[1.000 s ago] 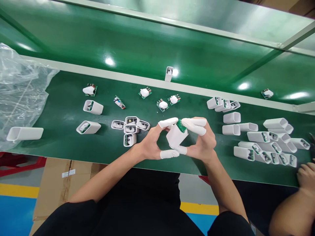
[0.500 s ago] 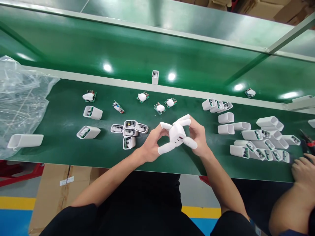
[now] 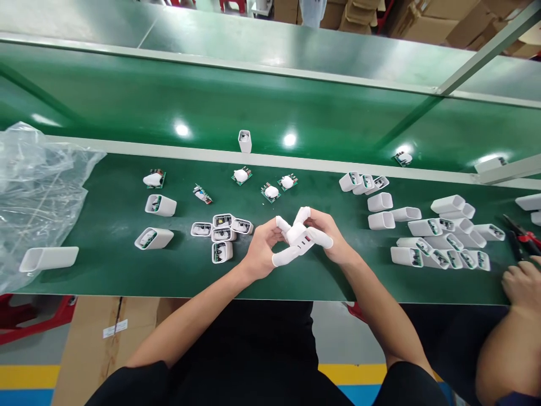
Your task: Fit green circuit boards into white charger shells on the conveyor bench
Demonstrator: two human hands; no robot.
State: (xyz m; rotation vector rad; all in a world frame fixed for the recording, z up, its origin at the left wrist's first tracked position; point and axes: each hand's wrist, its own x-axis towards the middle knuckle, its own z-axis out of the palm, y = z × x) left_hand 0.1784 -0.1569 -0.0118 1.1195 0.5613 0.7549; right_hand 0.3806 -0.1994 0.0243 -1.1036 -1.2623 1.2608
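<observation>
Between both hands I hold a white charger housing, its end with a red port and small slots facing me. My left hand grips it from the left with thumb and finger in white finger cots. From the right, my right hand pinches it, also in cots. Left of my hands lies a cluster of white housings with circuit boards inside. Beyond them, several bare circuit boards carrying white blobs rest on the green bench.
Many white housings lie at the right, near pliers and another person's hand. Clear plastic sheeting covers the left end. One housing stands by the back ledge; others lie at left.
The held charger housing has tipped so its port end points lower and my fingers have shifted around it. The view has tilted up slightly.
</observation>
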